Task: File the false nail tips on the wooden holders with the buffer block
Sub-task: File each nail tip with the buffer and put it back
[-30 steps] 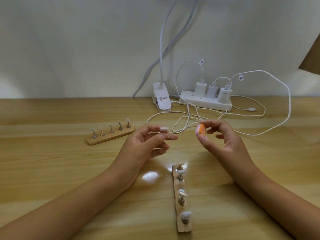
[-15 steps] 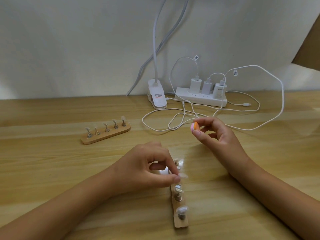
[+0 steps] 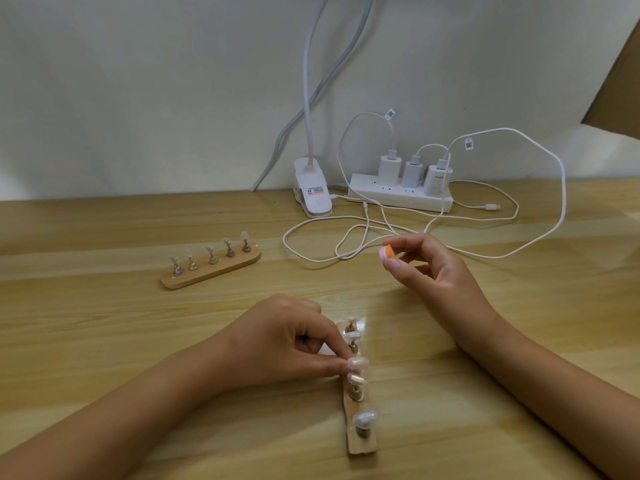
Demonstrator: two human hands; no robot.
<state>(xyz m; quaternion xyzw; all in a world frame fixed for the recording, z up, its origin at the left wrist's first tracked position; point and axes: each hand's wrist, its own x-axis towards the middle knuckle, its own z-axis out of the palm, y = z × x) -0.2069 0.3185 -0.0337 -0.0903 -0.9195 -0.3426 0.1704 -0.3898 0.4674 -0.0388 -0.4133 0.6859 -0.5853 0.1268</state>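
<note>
Head view: the left hand (image 3: 287, 344) is pinching a false nail tip (image 3: 356, 362) between thumb and forefinger, midway along the near wooden holder (image 3: 362, 441) lying on the worktop (image 3: 104, 323). The right hand (image 3: 436, 271) is gripping the small buffer block (image 3: 387, 252) in its fingertips, raised well apart. The tips are looking light, thin and springy, probably best steadied by their sides. Cables (image 3: 311, 251) are crowding behind; open worktop is lying leftward.

Open tabletop (image 3: 86, 341) left — cables (image 3: 372, 230) beyond
</note>
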